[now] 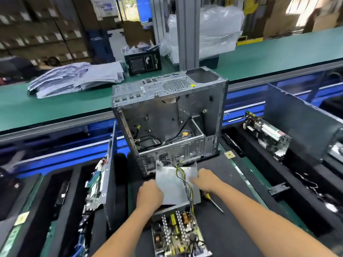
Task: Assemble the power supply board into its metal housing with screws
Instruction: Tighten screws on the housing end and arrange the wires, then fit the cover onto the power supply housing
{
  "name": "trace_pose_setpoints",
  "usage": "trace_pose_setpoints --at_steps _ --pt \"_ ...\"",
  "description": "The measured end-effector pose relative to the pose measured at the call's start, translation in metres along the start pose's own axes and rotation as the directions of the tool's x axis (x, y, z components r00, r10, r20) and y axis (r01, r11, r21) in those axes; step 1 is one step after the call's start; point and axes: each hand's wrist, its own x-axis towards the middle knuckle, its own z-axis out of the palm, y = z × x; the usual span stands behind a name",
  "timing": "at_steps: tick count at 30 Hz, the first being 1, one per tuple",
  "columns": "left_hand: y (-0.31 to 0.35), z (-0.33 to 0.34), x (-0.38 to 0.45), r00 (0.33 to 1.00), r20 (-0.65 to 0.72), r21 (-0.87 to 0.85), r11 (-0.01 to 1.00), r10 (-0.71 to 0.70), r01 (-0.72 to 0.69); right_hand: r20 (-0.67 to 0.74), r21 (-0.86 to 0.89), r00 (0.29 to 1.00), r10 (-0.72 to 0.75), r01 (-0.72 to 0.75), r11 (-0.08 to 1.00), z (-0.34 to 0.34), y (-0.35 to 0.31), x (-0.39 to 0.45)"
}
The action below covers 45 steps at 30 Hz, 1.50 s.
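Both hands sit low in the centre of the frame on a grey metal cover. The left hand curls over the cover's left edge and grips it; the right hand lies on its right side, with its fingers blurred, so whether it grips or only rests there cannot be told. A bundle of yellow and black wires runs across the cover, between the two hands. Just below the cover, at bottom centre, one power board lies in its open tray, parts facing up.

Right of the cover one screwdriver with a yellow handle lies on the black mat. Directly above the cover stands one open PC case, loose cables in its floor, close against the cover's far edge. A second board lies at the right. At upper left one stack of grey sheets rests on the green belt, with one black box beside it.
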Motion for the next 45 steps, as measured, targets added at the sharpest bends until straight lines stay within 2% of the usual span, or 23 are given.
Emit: trace_pose_setpoints --at_steps 3,6,9,12,16,18,23,25,27,30,32,34,36,38,40,45 --pt "0.009 -0.007 -0.010 0.987 -0.113 0.103 0.989 0.113 -0.102 -0.061 0.032 0.998 -0.014 0.016 0.999 -0.008 0.004 0.001" --pt "0.012 -0.015 -0.016 0.969 -0.190 0.149 0.980 0.158 -0.131 -0.142 0.112 0.988 -0.064 0.080 0.990 -0.018 0.003 -0.002" --pt "0.013 -0.024 -0.018 0.945 -0.263 0.130 0.977 0.196 -0.167 -0.270 0.164 0.958 -0.098 0.146 0.975 -0.025 -0.003 -0.010" --pt "0.015 -0.033 -0.021 0.905 -0.326 0.186 0.957 0.273 -0.222 -0.383 0.151 0.914 -0.129 0.200 0.968 -0.028 -0.007 -0.018" --pt "0.023 -0.043 -0.028 0.845 -0.454 0.041 0.954 0.283 -0.297 -0.492 0.174 0.855 -0.165 0.283 0.943 -0.032 -0.007 -0.025" --pt "0.026 -0.045 -0.029 0.816 -0.499 0.021 0.945 0.292 -0.325 -0.554 0.169 0.812 -0.185 0.327 0.930 -0.034 -0.010 -0.030" --pt "0.030 -0.054 -0.029 0.806 -0.562 -0.232 0.899 0.187 -0.371 -0.660 0.070 0.708 -0.251 0.391 0.918 -0.042 -0.020 -0.038" --pt "0.031 -0.058 -0.030 0.818 -0.554 -0.315 0.872 0.153 -0.376 -0.685 0.034 0.678 -0.268 0.397 0.917 -0.041 -0.024 -0.041" --pt "0.031 -0.065 -0.032 0.830 -0.543 -0.399 0.831 0.127 -0.388 -0.738 -0.001 0.609 -0.292 0.431 0.902 -0.039 -0.029 -0.044" --pt "0.027 -0.072 -0.037 0.843 -0.520 -0.538 0.712 0.141 -0.451 -0.834 -0.151 0.395 -0.385 0.507 0.848 -0.038 -0.038 -0.055" --pt "0.024 -0.078 -0.039 0.876 -0.456 -0.690 0.560 0.155 -0.458 -0.859 -0.232 0.281 -0.429 0.533 0.814 -0.039 -0.042 -0.058" --pt "0.025 -0.083 -0.041 0.926 -0.333 -0.840 0.390 0.176 -0.376 -0.874 -0.220 0.251 -0.416 0.559 0.799 -0.041 -0.044 -0.058" --pt "0.026 -0.086 -0.044 0.955 -0.216 -0.919 0.287 0.205 -0.270 -0.879 -0.228 0.231 -0.417 0.564 0.793 -0.043 -0.042 -0.058" --pt "0.021 -0.085 -0.039 0.958 -0.141 -0.968 0.168 0.248 -0.186 -0.873 -0.273 0.206 -0.442 0.544 0.793 -0.044 -0.039 -0.059" --pt "0.016 -0.088 -0.037 0.948 -0.088 -0.993 0.045 0.307 -0.107 -0.878 -0.266 0.211 -0.430 0.530 0.805 -0.045 -0.035 -0.059" --pt "0.022 -0.088 -0.036 0.954 0.096 -0.995 -0.013 0.283 0.104 -0.856 -0.333 0.179 -0.484 0.525 0.783 -0.037 -0.027 -0.061"
